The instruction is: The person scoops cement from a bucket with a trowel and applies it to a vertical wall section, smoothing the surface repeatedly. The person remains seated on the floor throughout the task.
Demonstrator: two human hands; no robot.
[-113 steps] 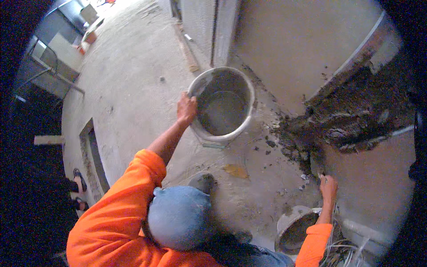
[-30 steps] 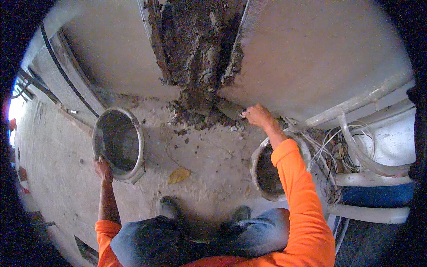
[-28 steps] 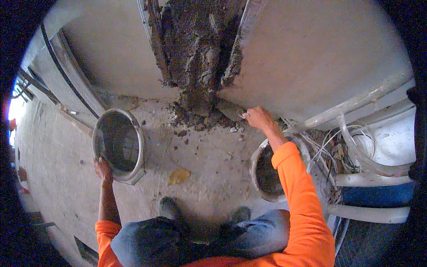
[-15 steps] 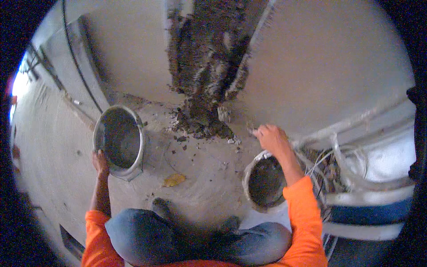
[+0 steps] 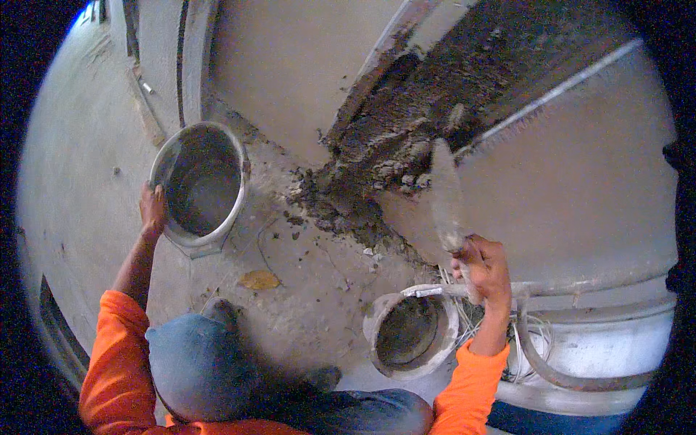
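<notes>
– What's hard to see?
– The handle of the trowel [image 5: 447, 197], mostly covered by the closed fingers of the right hand [image 5: 487, 272]
– The room?
– Dusty grey floor [image 5: 80, 188] under the left hand [image 5: 153, 208], whose fingers grip the bucket [image 5: 242, 185] rim; dark rubble [image 5: 344, 206] between both hands
– The trowel?
– Pale, narrow blade, reaching ahead of the right fingers

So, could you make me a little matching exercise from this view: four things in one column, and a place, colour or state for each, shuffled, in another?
Column one:
1. Left hand
2. Right hand
3. Leaf
4. Left sleeve

Column two:
A. Lying on the floor
B. Bright orange cloth
C. Closed around the handle of the trowel
D. At the rim of a bucket

Right pairs: 1-D, 2-C, 3-A, 4-B.
</notes>
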